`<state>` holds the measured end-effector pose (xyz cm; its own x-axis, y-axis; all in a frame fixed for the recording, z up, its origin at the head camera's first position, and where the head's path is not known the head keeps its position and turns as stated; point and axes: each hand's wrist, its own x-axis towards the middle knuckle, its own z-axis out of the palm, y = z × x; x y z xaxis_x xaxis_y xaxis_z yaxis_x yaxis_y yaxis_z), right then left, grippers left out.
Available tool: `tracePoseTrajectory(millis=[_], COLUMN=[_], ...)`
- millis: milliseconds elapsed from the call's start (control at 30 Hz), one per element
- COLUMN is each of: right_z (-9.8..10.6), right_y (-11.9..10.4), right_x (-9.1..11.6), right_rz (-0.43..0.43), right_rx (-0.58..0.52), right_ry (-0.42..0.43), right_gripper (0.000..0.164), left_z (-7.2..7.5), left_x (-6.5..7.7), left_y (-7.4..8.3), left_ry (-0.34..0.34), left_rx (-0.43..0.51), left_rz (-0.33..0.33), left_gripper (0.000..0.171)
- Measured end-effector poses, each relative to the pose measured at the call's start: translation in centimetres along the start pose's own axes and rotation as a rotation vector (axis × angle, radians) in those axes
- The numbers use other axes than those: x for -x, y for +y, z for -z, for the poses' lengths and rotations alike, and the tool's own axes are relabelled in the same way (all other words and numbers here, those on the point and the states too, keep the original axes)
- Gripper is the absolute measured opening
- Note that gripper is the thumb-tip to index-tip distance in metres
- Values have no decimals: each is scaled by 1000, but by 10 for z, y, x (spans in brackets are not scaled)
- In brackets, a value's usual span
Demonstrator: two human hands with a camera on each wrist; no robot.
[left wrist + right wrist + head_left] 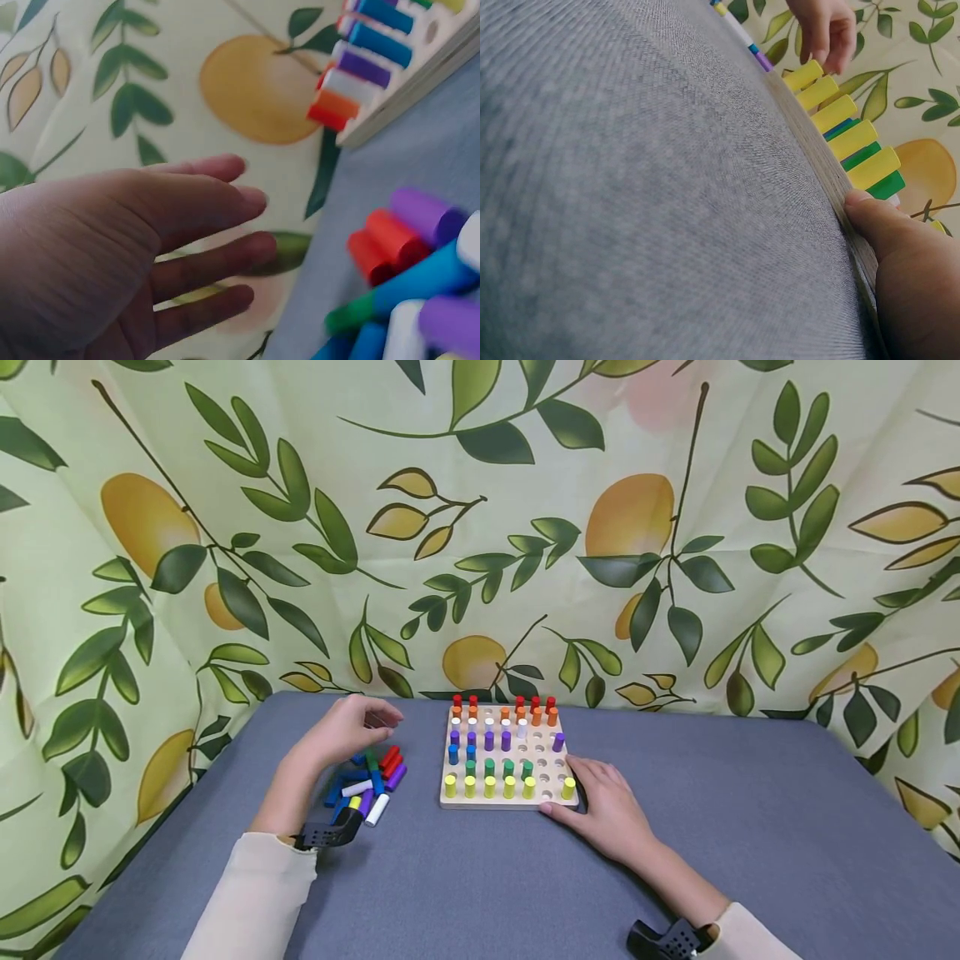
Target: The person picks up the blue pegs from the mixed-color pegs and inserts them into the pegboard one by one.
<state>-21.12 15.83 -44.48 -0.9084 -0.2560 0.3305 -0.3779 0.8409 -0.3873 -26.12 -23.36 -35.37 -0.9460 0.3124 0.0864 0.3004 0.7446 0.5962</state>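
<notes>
My left hand [347, 731] hovers above and just behind a loose pile of coloured pegs [357, 788]. Its fingers are loosely bent with nothing between them, as the left wrist view also shows. Red, purple, blue, green, white and yellow pegs lie in the pile. To its right is a wooden pegboard [491, 805] with rows of upright red, orange, white, purple, blue, green and yellow pegs; several holes at its right side are bare. My right hand [609, 810] holds the board's near right corner, thumb [870, 210] against the front edge and fingers along the right side.
A grey cloth [450, 885] covers the table. Behind it hangs a curtain [480, 527] printed with leaves and fruit, meeting the table's back edge just beyond the board. Dark straps [327, 832] are worn on both wrists.
</notes>
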Motion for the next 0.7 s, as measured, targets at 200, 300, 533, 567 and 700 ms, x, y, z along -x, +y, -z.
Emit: tracePoseTrajectory(millis=[200,300,533,567,700], right_z=[0,0,-1,-1,-1], right_y=[1,1,2,2,2], right_x=[0,0,0,0,0], right_rz=[-5,-7,-7,-7,-8], right_rx=[5,5,4,2,0], right_ry=[-6,-10,-7,-6,-13], right_gripper=[88,88,89,89,90], left_z=[18,24,26,25,22], left_x=[13,18,20,20,20], left_y=[-16,-21,-29,-30,-33], left_ry=[-3,-9,-48,-58,-81], left_rx=[-8,-14,-31,-29,-20], left_rz=[13,17,37,42,50], left_gripper=[26,27,26,26,28])
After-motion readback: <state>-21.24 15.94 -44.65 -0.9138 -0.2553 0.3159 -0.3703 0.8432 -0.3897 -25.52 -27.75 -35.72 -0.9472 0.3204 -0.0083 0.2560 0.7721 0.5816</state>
